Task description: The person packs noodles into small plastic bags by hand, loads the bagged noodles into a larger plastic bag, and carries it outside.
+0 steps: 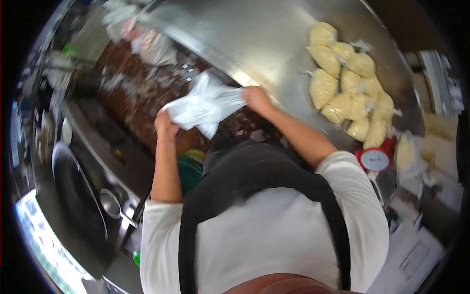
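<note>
A white plastic bag [201, 109] is stretched between my two hands, above the dirty reddish-brown floor. My left hand [166, 123] is closed around its near left corner. On the other side, my right hand [257, 99] grips the bag's right end beside the edge of the steel table. The bag hangs loose and creased in the middle; whether anything is inside, I cannot tell. To the right, several clear bags of pale yellow food pieces [325, 88] lie grouped on the steel table [264, 39].
A red dial scale [376, 159] stands by the food bags. Filled plastic bags [155, 46] sit on the floor [129, 93] at the far left. A large wok [78, 191] and a ladle [110, 203] are at my left. A green container [190, 171] is close to my body.
</note>
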A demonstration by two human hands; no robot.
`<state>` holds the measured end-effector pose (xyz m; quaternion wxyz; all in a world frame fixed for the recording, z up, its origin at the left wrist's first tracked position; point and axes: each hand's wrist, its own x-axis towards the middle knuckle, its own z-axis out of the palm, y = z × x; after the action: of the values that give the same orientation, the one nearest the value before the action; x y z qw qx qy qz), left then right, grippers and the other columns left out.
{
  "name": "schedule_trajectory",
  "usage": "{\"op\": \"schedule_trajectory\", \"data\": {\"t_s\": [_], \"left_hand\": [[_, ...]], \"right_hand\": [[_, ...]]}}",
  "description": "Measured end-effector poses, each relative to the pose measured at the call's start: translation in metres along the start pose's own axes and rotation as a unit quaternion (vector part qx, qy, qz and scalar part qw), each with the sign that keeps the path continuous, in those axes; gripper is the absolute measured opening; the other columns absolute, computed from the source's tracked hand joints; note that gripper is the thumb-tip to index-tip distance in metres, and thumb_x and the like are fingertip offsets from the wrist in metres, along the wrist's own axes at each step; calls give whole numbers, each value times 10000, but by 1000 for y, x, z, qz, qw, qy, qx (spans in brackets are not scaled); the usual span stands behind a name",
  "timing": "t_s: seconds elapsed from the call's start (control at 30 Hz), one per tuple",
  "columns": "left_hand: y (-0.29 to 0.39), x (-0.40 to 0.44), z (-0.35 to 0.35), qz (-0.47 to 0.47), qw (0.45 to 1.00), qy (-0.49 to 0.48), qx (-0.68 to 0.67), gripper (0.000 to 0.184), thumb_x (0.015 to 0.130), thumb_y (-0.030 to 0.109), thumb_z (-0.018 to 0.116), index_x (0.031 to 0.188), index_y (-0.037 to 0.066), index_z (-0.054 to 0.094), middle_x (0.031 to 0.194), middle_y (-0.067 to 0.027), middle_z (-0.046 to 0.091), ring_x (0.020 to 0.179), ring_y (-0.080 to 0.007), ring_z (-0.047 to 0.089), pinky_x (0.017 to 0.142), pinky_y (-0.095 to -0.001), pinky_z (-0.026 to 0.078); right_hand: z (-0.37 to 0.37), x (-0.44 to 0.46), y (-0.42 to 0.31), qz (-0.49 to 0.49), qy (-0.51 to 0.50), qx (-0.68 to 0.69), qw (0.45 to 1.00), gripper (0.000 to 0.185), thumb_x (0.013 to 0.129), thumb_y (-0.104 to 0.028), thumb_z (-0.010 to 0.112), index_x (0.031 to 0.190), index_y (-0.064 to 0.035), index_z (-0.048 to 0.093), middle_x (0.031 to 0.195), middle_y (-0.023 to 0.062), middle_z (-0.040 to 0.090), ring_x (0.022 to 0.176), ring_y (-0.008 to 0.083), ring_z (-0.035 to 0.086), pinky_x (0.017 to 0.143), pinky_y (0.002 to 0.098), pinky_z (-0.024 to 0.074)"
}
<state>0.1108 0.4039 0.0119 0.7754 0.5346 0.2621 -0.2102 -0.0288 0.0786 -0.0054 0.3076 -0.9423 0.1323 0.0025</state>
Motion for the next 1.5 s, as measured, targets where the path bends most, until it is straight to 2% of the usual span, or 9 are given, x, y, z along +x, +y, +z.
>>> {"op": "schedule_trajectory", "data": {"t_s": [0.13,0.33,0.47,0.57,0.7,0.8,1.0,1.3,1.5], "left_hand": [[-6,43,-25,71,994,33,71,200,1016,145,450,1093,16,583,1005,-116,656,887,-244,645,825,-415,533],[20,-27,72,193,926,-159,284,134,950,156,612,996,34,644,863,36,619,771,-53,521,684,-250,447],[51,-88,91,371,720,-155,565,267,842,63,637,1105,14,637,1051,-172,667,1037,-346,619,913,-377,486],[24,-42,-1,379,596,6,708,415,794,19,580,1208,-14,597,1174,-228,623,1145,-382,571,985,-432,465],[-4,-29,-68,12,949,-4,314,299,913,49,564,1189,-61,593,1058,-141,675,930,-205,659,809,-332,523],[-6,-58,-66,-14,943,35,330,293,904,107,578,1141,-63,609,1006,-128,682,864,-217,666,746,-319,526],[-12,-70,-43,-71,945,16,319,368,867,176,629,1122,-90,618,944,-122,679,801,-213,656,701,-329,517],[56,-52,120,39,933,-65,352,398,883,177,593,1192,-75,591,1049,-145,672,877,-235,672,773,-344,537],[66,-14,254,191,882,-143,407,505,868,205,599,1248,-121,535,1071,-182,661,934,-239,649,798,-322,517]], "right_hand": [[-31,6,37,138,-209,-144,957,331,875,-269,600,1089,-28,671,1064,230,678,1020,375,647,903,459,510],[-53,4,-129,-248,24,29,968,629,809,-203,704,1368,-67,450,1223,223,584,1134,395,553,942,473,458],[-19,52,-119,-58,-100,80,990,393,822,-152,674,1181,-38,564,938,239,651,911,405,623,805,471,501],[-10,57,-91,-80,48,141,986,231,821,-169,662,1016,-65,594,821,226,669,822,405,653,736,508,522],[-24,38,-52,-163,-255,129,944,655,885,-349,681,1396,-20,435,1242,248,599,1160,368,575,968,410,459],[-89,26,-13,-51,-246,90,964,871,852,-445,713,1507,-48,299,1452,223,447,1314,360,461,1119,393,354],[-146,5,184,120,47,-405,905,418,786,-207,682,1171,-58,619,1131,161,600,1161,334,519,993,583,387],[-146,11,234,35,-86,-438,894,219,839,-131,549,972,-65,711,976,93,679,1061,280,567,1039,597,316],[-185,-26,219,7,74,-279,957,127,778,-98,568,847,-71,671,871,137,668,886,320,608,855,498,413]]}}
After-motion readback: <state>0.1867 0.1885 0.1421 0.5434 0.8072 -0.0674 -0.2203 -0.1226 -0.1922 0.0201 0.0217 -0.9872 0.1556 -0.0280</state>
